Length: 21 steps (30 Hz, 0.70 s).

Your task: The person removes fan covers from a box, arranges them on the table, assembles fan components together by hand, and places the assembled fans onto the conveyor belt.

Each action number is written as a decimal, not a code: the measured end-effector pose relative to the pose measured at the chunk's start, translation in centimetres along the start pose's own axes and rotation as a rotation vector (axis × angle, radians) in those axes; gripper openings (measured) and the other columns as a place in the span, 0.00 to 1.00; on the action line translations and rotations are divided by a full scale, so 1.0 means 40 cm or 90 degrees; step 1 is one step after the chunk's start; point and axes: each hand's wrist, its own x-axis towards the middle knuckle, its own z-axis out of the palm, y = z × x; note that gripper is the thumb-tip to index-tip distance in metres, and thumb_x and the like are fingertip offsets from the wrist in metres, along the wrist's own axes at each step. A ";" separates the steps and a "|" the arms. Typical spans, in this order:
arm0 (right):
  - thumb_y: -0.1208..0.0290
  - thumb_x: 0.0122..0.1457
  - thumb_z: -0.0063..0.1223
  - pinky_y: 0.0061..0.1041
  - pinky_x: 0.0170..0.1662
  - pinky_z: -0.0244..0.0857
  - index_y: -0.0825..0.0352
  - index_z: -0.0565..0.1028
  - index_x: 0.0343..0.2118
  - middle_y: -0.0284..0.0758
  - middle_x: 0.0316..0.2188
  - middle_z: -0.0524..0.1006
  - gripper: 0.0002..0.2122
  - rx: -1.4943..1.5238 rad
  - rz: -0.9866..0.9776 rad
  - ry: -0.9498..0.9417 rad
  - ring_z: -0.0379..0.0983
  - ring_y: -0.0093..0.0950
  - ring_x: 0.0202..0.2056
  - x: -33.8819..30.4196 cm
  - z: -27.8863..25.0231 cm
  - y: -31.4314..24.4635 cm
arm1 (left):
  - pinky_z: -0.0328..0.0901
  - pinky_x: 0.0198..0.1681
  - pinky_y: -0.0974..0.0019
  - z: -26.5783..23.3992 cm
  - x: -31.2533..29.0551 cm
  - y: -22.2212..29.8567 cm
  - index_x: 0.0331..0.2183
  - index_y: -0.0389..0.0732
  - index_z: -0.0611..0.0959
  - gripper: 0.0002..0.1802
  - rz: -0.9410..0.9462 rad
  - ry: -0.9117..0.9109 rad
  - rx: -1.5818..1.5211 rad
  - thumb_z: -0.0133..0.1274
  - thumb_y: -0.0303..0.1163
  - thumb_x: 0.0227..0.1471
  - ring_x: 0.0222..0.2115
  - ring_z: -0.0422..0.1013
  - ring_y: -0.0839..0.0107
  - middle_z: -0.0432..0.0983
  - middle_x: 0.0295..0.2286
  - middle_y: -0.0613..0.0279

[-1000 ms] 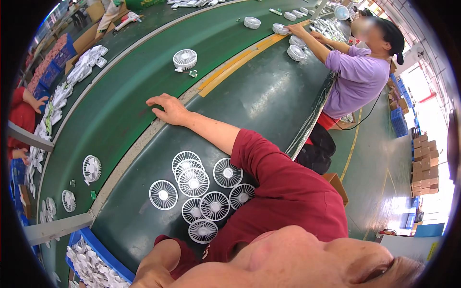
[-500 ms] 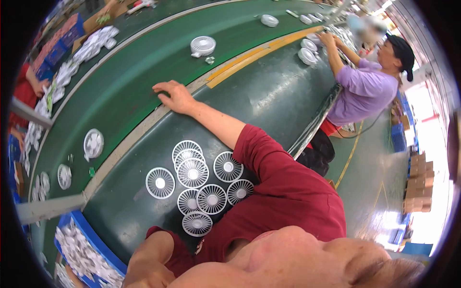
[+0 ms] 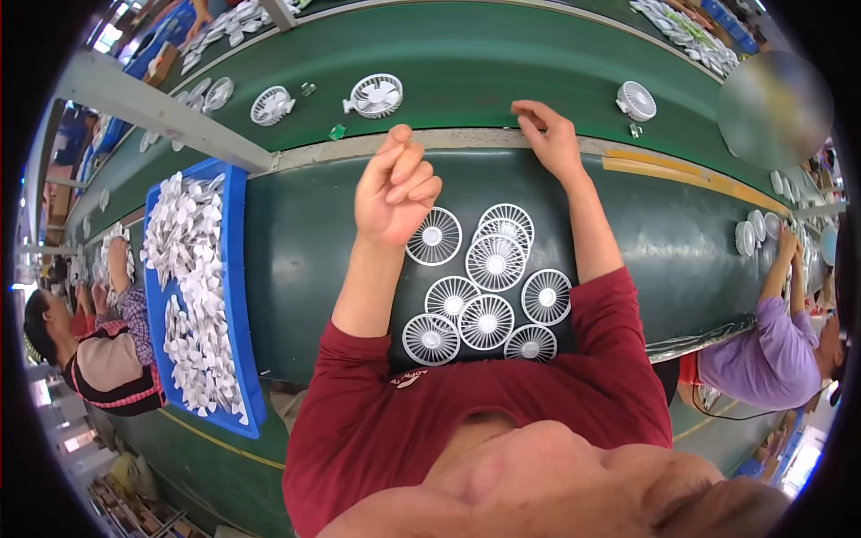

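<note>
My left hand [image 3: 395, 186] is raised over the table, palm turned up and fingers curled closed; nothing shows in it. Just beyond it on the green conveyor belt lies a white round fan housing [image 3: 375, 96] with blades inside, and a small green piece [image 3: 337, 133] beside it. Over the belt's near edge, my right hand [image 3: 549, 142] reaches with thumb and fingers apart, holding nothing. Between my forearms several white round fan grilles lie on the dark table, partly overlapping; one grille [image 3: 432, 236] is partly covered by my left hand, and another grille [image 3: 496, 263] lies near the middle.
A blue crate [image 3: 256, 394] full of white fan blades stands at the left. A grey metal post [image 3: 170, 112] slants across the far left. More fan housings [image 3: 636, 100] sit along the belt. Co-workers sit at the left and right, including a person in a purple shirt [image 3: 762, 354].
The view has swung round to the left, bringing the blue crate fully into sight. My left hand has risen from beside my body to over the table. My right hand stays at the belt edge.
</note>
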 end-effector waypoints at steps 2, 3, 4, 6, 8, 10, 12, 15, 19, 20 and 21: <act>0.75 0.59 0.52 0.21 0.43 0.69 0.67 0.77 0.44 0.33 0.37 0.80 0.11 0.107 0.032 -0.117 0.76 0.20 0.37 -0.018 -0.007 -0.043 | 0.54 0.23 0.75 -0.018 0.005 -0.003 0.40 0.42 0.70 0.07 0.006 0.005 0.008 0.37 0.26 0.62 0.13 0.55 0.85 0.58 0.18 0.73; 0.75 0.58 0.53 0.21 0.43 0.69 0.67 0.77 0.44 0.33 0.37 0.80 0.11 0.109 0.033 -0.171 0.76 0.20 0.37 -0.027 -0.004 -0.068 | 0.54 0.23 0.75 -0.021 0.007 -0.005 0.41 0.42 0.70 0.07 0.017 0.031 0.048 0.37 0.26 0.62 0.13 0.54 0.85 0.58 0.19 0.73; 0.75 0.58 0.54 0.21 0.43 0.69 0.68 0.77 0.44 0.32 0.37 0.80 0.12 0.110 0.034 -0.223 0.76 0.19 0.37 -0.038 -0.001 -0.096 | 0.54 0.24 0.76 -0.025 0.008 -0.006 0.41 0.42 0.70 0.07 0.027 0.054 0.088 0.38 0.26 0.62 0.13 0.54 0.85 0.59 0.19 0.72; 0.74 0.53 0.59 0.25 0.41 0.70 0.67 0.76 0.45 0.36 0.41 0.79 0.15 0.133 -0.049 -0.310 0.75 0.26 0.40 -0.064 0.017 -0.160 | 0.53 0.24 0.76 -0.042 0.017 -0.004 0.42 0.43 0.71 0.07 0.028 0.050 0.105 0.40 0.27 0.62 0.14 0.54 0.85 0.63 0.22 0.71; 0.66 0.46 0.65 0.39 0.55 0.62 0.64 0.74 0.50 0.39 0.48 0.75 0.25 0.066 -0.230 -0.419 0.69 0.41 0.51 -0.074 0.034 -0.219 | 0.53 0.24 0.76 -0.052 0.031 -0.005 0.41 0.44 0.72 0.06 0.060 0.124 0.217 0.44 0.27 0.62 0.16 0.55 0.85 0.70 0.27 0.69; 0.62 0.41 0.69 0.43 0.58 0.57 0.59 0.72 0.53 0.42 0.59 0.65 0.31 0.053 -0.263 -0.483 0.59 0.45 0.59 -0.123 0.073 -0.235 | 0.60 0.27 0.75 -0.088 0.057 0.008 0.37 0.44 0.74 0.03 0.117 0.175 0.332 0.49 0.30 0.61 0.19 0.60 0.84 0.74 0.31 0.65; 0.60 0.38 0.71 0.46 0.57 0.57 0.57 0.73 0.52 0.43 0.60 0.63 0.33 -0.035 -0.315 -0.496 0.57 0.43 0.60 -0.170 0.104 -0.254 | 0.65 0.29 0.73 -0.134 0.080 0.040 0.34 0.42 0.74 0.05 0.202 0.272 0.547 0.52 0.32 0.60 0.23 0.67 0.80 0.76 0.28 0.63; 0.63 0.39 0.70 0.41 0.56 0.56 0.56 0.72 0.53 0.41 0.60 0.62 0.33 -0.152 -0.371 -0.527 0.57 0.41 0.60 -0.186 0.128 -0.274 | 0.68 0.29 0.66 -0.224 0.121 0.111 0.30 0.37 0.74 0.13 0.262 0.373 1.093 0.53 0.38 0.59 0.24 0.74 0.70 0.78 0.23 0.58; 0.67 0.38 0.70 0.41 0.57 0.57 0.58 0.73 0.51 0.42 0.58 0.65 0.32 -0.070 -0.353 -0.506 0.60 0.43 0.57 -0.173 0.132 -0.255 | 0.69 0.42 0.49 -0.284 0.184 0.152 0.39 0.33 0.73 0.30 0.129 0.606 1.467 0.53 0.54 0.53 0.39 0.75 0.46 0.78 0.36 0.44; 0.67 0.38 0.69 0.42 0.58 0.57 0.59 0.74 0.51 0.42 0.58 0.65 0.31 -0.043 -0.332 -0.489 0.60 0.44 0.57 -0.168 0.130 -0.237 | 0.70 0.43 0.50 -0.276 0.208 0.154 0.43 0.31 0.72 0.34 0.032 0.619 1.446 0.53 0.56 0.52 0.40 0.75 0.46 0.78 0.37 0.43; 0.67 0.40 0.69 0.41 0.59 0.57 0.58 0.73 0.52 0.43 0.59 0.65 0.31 0.016 -0.278 -0.488 0.60 0.45 0.58 -0.158 0.117 -0.225 | 0.71 0.42 0.51 -0.277 0.230 0.152 0.44 0.31 0.71 0.36 -0.010 0.631 1.473 0.54 0.57 0.50 0.40 0.76 0.49 0.78 0.37 0.43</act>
